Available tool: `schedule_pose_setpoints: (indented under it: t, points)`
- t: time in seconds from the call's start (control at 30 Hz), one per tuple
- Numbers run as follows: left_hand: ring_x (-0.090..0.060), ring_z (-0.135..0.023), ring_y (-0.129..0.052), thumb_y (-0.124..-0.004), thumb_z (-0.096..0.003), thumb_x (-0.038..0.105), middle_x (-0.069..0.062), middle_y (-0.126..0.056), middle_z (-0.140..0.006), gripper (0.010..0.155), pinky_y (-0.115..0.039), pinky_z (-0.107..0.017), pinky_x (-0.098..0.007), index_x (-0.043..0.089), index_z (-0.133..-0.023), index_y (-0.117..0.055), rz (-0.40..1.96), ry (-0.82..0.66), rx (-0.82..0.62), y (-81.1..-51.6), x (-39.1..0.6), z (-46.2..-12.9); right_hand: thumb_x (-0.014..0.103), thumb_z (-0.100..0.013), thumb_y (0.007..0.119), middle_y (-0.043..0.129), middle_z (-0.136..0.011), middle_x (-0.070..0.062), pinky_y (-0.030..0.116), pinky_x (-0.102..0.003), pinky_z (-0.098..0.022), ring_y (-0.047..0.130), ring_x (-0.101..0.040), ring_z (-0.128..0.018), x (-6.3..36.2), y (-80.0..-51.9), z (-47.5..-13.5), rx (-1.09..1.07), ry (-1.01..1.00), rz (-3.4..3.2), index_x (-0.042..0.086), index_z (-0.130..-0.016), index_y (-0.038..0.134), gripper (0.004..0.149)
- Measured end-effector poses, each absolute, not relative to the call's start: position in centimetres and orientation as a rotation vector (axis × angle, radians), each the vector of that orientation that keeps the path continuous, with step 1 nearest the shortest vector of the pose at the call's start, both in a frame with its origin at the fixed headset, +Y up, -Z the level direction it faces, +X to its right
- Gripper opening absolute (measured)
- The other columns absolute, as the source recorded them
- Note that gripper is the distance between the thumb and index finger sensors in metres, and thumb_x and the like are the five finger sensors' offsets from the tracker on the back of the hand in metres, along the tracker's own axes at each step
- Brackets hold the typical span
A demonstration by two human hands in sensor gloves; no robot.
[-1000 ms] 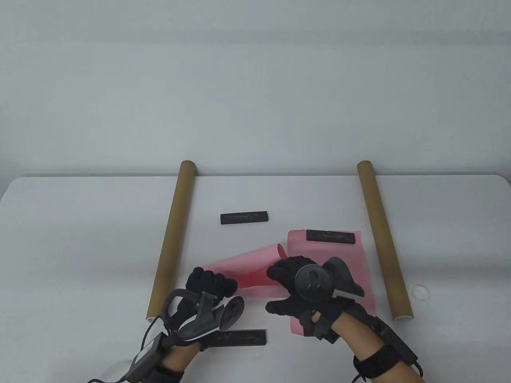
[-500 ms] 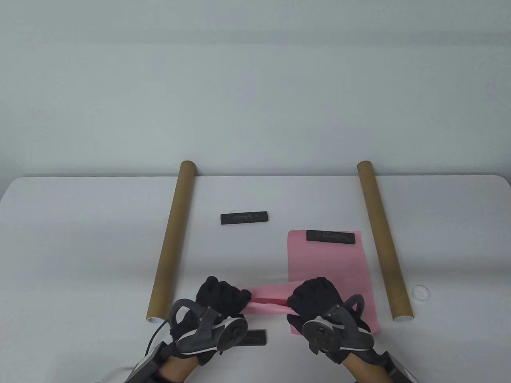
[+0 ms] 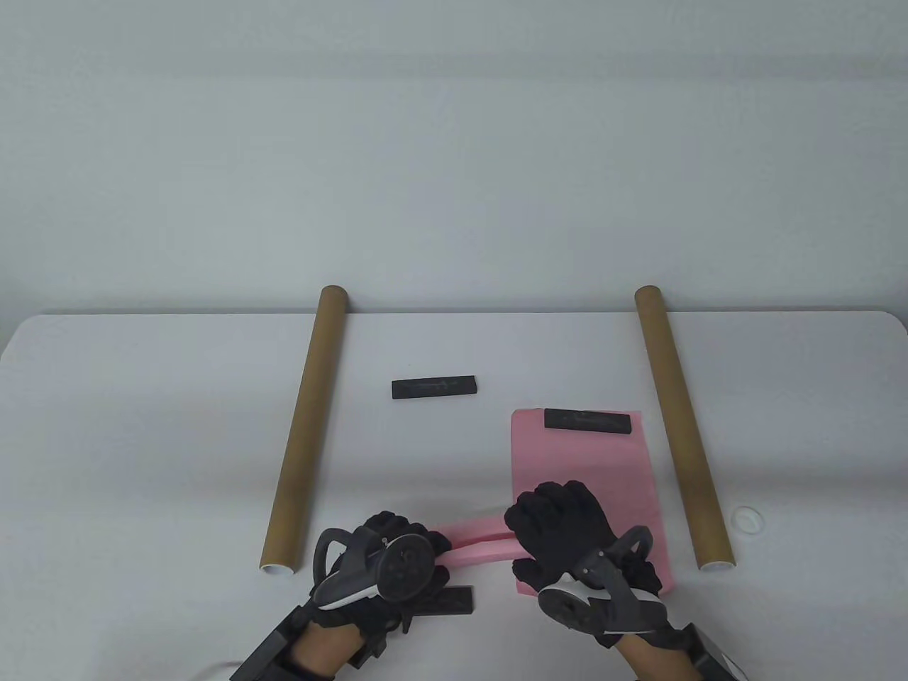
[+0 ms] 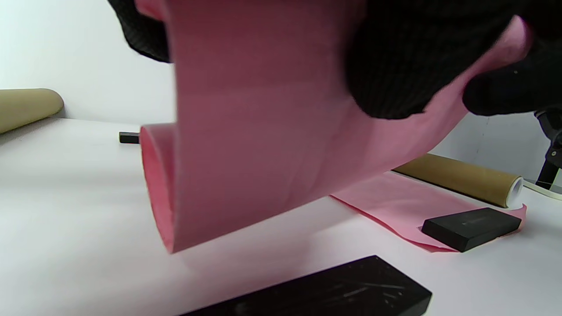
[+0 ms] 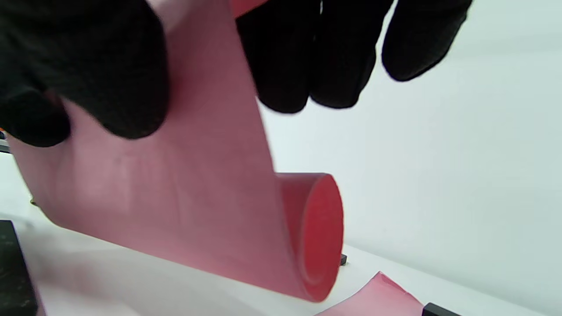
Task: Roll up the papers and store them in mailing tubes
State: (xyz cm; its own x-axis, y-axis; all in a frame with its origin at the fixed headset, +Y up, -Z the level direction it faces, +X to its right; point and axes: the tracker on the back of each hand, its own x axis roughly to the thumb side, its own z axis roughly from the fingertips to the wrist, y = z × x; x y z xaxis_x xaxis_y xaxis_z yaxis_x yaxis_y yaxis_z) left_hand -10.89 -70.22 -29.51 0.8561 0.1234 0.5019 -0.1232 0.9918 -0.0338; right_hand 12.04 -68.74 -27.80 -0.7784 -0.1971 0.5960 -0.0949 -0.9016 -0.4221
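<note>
A loosely rolled pink paper (image 3: 477, 540) is held just above the table near its front edge, lying left to right. My left hand (image 3: 425, 545) grips its left end and my right hand (image 3: 526, 528) grips its right end. In the left wrist view my fingers (image 4: 395, 57) wrap over the roll (image 4: 254, 145), whose open end faces left. In the right wrist view my thumb (image 5: 88, 66) and fingers (image 5: 307, 52) pinch the roll (image 5: 197, 210). Two brown mailing tubes lie on the table, one on the left (image 3: 305, 433) and one on the right (image 3: 681, 425).
A flat pink sheet (image 3: 582, 468) lies under my right hand, with a black weight bar (image 3: 587, 421) on its far edge. A second black bar (image 3: 434, 387) lies mid-table. A third black bar (image 3: 447, 601) lies at the front by my left hand. A white cap (image 3: 748, 519) sits by the right tube.
Both hands brought the roll toward the front edge and turned it from slanting to lying across between them. The left hand has rotated so its tracker faces up.
</note>
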Motion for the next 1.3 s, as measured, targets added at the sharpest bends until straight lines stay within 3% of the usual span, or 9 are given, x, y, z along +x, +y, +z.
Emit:
schedule_pose_setpoints:
  t: [0.1,0.17,0.23,0.43,0.63,0.73,0.93,1.07,1.3]
  points:
    - [-0.014,-0.066,-0.103,-0.089,-0.0354,0.055,0.011,-0.1,-0.063,0.045,-0.071,-0.07,-0.049,0.037,-0.077,-0.086,0.052,-0.531,0.063,-70.0,-10.7,-29.2,0.046,-0.043,0.092,0.097,-0.079,-0.006,0.073,-0.064,-0.063,0.096,-0.038,-0.077,12.0,-68.9,-28.3,-1.018,0.552,-2.929,0.022,-0.074,0.093,0.04]
    - [-0.017,-0.076,-0.097,-0.088,-0.0328,0.061,0.007,-0.091,-0.081,0.075,-0.067,-0.072,-0.051,0.031,-0.097,-0.066,-0.063,-0.539,0.161,-69.7,-10.5,-28.8,0.046,-0.043,0.092,0.098,-0.078,-0.007,0.074,-0.065,-0.062,0.096,-0.038,-0.076,12.5,-69.1,-28.8,-0.993,0.403,-3.038,0.021,-0.074,0.094,0.04]
    - [-0.017,-0.077,-0.096,-0.089,-0.0305,0.064,0.007,-0.088,-0.085,0.083,-0.067,-0.072,-0.05,0.029,-0.1,-0.061,-0.179,-0.528,0.252,-69.4,-10.2,-28.3,0.045,-0.043,0.092,0.098,-0.077,-0.008,0.074,-0.065,-0.061,0.097,-0.04,-0.074,13.2,-69.2,-29.2,-0.959,0.358,-3.165,0.02,-0.073,0.094,0.04]
    - [-0.012,-0.065,-0.102,-0.093,-0.0307,0.059,0.011,-0.095,-0.072,0.07,-0.072,-0.07,-0.048,0.032,-0.091,-0.072,-0.233,-0.539,0.32,-69.3,-9.9,-28.1,0.045,-0.044,0.092,0.101,-0.071,-0.01,0.075,-0.066,-0.057,0.099,-0.041,-0.068,13.9,-69.4,-30.1,-1.009,0.064,-3.419,0.017,-0.069,0.097,0.038]
    - [-0.01,-0.049,-0.107,-0.091,-0.0347,0.053,0.011,-0.102,-0.055,0.042,-0.078,-0.066,-0.045,0.038,-0.073,-0.088,0.103,-0.466,0.052,-69.7,-11.1,-29.6,0.055,-0.039,0.094,0.078,-0.1,-0.017,0.065,-0.071,-0.065,0.079,-0.05,-0.092,13.2,-68.4,-28.3,-0.955,0.64,-2.969,0.012,-0.098,0.076,0.075]
    - [-0.011,-0.05,-0.107,-0.09,-0.035,0.053,0.011,-0.102,-0.056,0.041,-0.077,-0.066,-0.046,0.038,-0.073,-0.089,0.157,-0.468,-0.014,-69.9,-11.3,-29.9,0.053,-0.039,0.095,0.079,-0.101,-0.013,0.065,-0.07,-0.067,0.078,-0.047,-0.094,12.5,-68.2,-27.5,-1.019,0.757,-2.797,0.015,-0.097,0.077,0.071]
    - [-0.013,-0.056,-0.106,-0.089,-0.0355,0.054,0.01,-0.101,-0.061,0.043,-0.074,-0.068,-0.047,0.038,-0.075,-0.087,0.1,-0.474,0.016,-70.2,-11.1,-29.7,0.046,-0.042,0.094,0.097,-0.079,-0.006,0.071,-0.066,-0.064,0.094,-0.039,-0.08,12.1,-68.7,-28.5,-0.975,0.525,-2.95,0.022,-0.074,0.093,0.04]
    - [-0.02,-0.082,-0.094,-0.087,-0.032,0.064,0.005,-0.085,-0.091,0.079,-0.066,-0.072,-0.051,0.031,-0.099,-0.061,-0.157,-0.514,0.229,-69.6,-10.4,-28.7,0.045,-0.043,0.093,0.099,-0.075,-0.008,0.071,-0.067,-0.061,0.096,-0.041,-0.075,13.0,-69.0,-29.5,-0.93,0.216,-3.213,0.019,-0.07,0.095,0.038]
    - [-0.016,-0.076,-0.097,-0.093,-0.0303,0.061,0.007,-0.089,-0.083,0.077,-0.067,-0.071,-0.05,0.031,-0.096,-0.066,-0.254,-0.552,0.279,-69.7,-9.5,-28.5,0.044,-0.043,0.093,0.101,-0.071,-0.01,0.071,-0.068,-0.059,0.097,-0.042,-0.071,13.6,-69.3,-30.2,-0.983,-0.058,-3.431,0.017,-0.068,0.096,0.037]
